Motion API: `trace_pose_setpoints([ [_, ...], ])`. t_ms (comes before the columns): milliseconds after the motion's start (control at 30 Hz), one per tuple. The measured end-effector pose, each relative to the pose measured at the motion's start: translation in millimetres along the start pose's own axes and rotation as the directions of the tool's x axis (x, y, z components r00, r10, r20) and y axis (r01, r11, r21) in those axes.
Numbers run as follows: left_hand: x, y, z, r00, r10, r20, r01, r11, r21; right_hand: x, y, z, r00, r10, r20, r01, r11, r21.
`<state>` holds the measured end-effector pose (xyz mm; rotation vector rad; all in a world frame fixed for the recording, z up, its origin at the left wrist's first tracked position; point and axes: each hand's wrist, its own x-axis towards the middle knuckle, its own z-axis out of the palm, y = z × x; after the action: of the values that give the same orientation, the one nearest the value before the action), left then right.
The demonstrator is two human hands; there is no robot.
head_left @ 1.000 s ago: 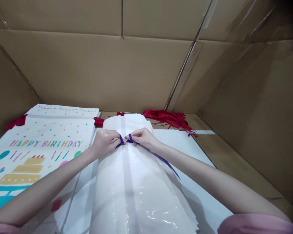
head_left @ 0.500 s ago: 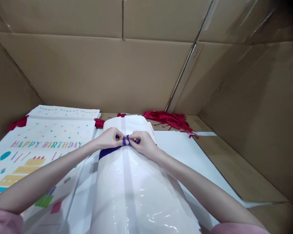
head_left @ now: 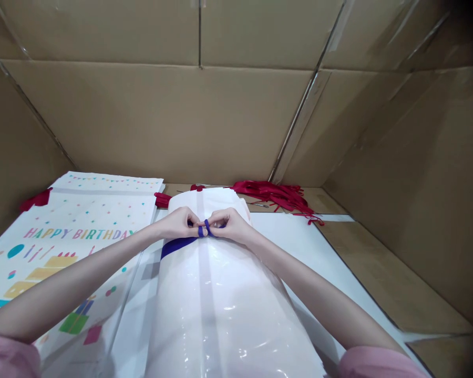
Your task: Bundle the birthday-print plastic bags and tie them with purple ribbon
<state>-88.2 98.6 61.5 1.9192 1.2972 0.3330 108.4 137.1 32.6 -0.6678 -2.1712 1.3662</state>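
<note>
A thick folded bundle of white, plastic-wrapped sheets [head_left: 228,304] lies lengthwise in front of me. Around its far part runs a dark blue ribbon [head_left: 176,246]. Over the top of the bundle, my left hand [head_left: 181,223] pinches one part of the ribbon. Close beside it, my right hand [head_left: 229,226] pinches another part, where the ribbon crosses in a small loop between my fingertips. Both hands are closed and nearly touch. Whether the crossing is a finished knot cannot be made out.
At left lies a stack of printed "Happy Birthday" bags [head_left: 86,210] with red handles. Red ribbons [head_left: 276,194] are heaped behind the bundle, to the right. Cardboard walls [head_left: 161,115] enclose the back and sides. A white surface [head_left: 299,247] lies beneath.
The view has shifted slightly. My hands stay at the same spot on the bundle, still pinching the blue ribbon, with only small finger movement at the loop.
</note>
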Motion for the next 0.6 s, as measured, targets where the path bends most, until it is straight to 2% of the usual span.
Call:
trace_pose_setpoints([
  [133, 0.7, -0.8, -0.4, 1.0, 0.021, 0.015, -0.021, 1.0, -0.016, 8.8, -2.0, -7.1, 0.991, 0.066, 0.118, -0.066, 0.998, 0.004],
  [267, 0.9, 0.0, -0.1, 1.0, -0.013, 0.018, 0.013, 1.0, 0.003, 12.1, -5.9, -10.1, 0.983, 0.018, 0.18, -0.005, 0.998, -0.069],
  [467, 2.6, -2.9, -0.6, 1.0, 0.003, 0.014, -0.003, 1.0, -0.027, 3.9, -8.9, -1.5, 0.984, -0.141, 0.113, 0.171, 0.929, -0.33],
  [600, 4.1, -5.3, -0.7, 1.0, 0.027, 0.013, -0.026, 0.998, -0.055, -0.1, -11.2, 5.0, 0.981, -0.178, 0.072, 0.191, 0.871, -0.452],
])
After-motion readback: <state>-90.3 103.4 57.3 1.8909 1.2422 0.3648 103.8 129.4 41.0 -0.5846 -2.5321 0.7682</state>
